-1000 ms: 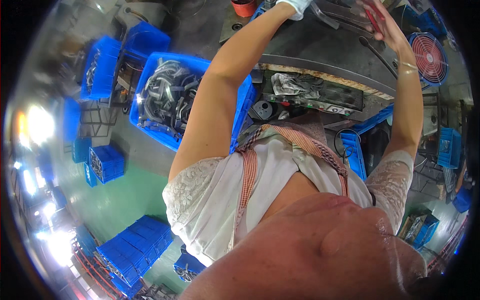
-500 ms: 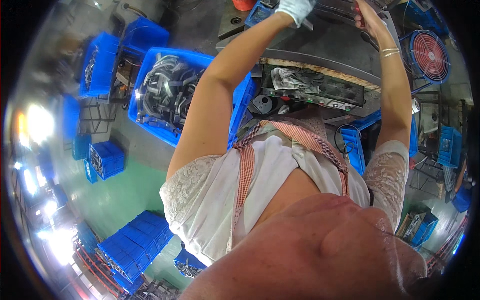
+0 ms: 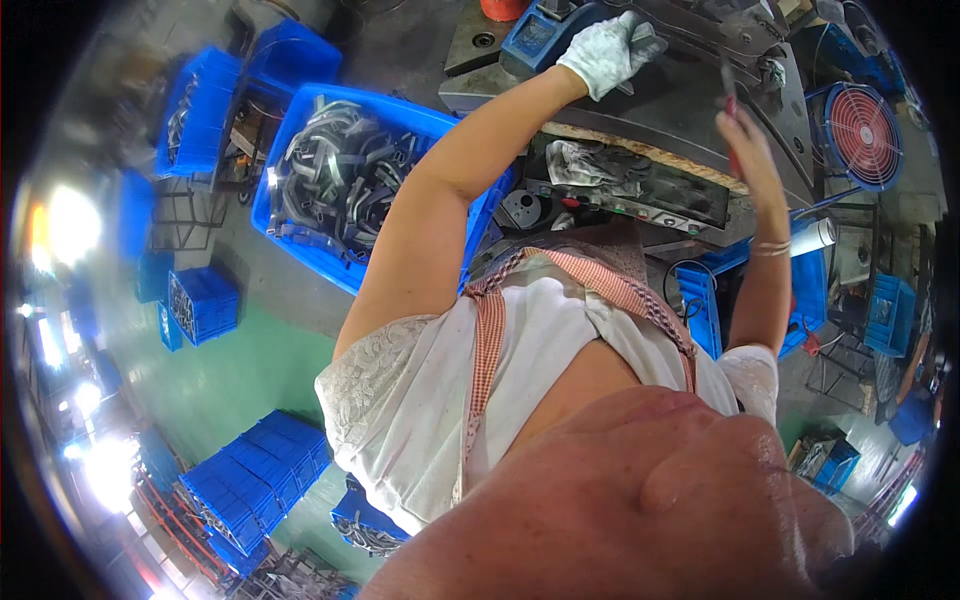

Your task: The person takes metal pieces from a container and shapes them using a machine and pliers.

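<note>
My left hand point(image 3: 610, 52), in a white work glove, reaches up onto the grey machine bed point(image 3: 660, 105) and grips a dark metal piece beside a blue block point(image 3: 540, 32). My right hand point(image 3: 745, 135) is bare, raised over the machine, and holds a thin red-handled tool point(image 3: 730, 95) pointing up toward the dark metal parts at the top. A bangle sits on that wrist. Below the bed runs a control panel point(image 3: 640, 190) with buttons.
A blue bin point(image 3: 300, 245) full of curved grey metal pieces stands at my left. More blue crates point(image 3: 255, 480) are stacked on the green floor. A red fan point(image 3: 862, 135) stands at the right, with blue crates point(image 3: 885, 315) below it.
My left hand has moved right onto the dark metal piece. My right hand has drawn back toward me with the red-handled tool.
</note>
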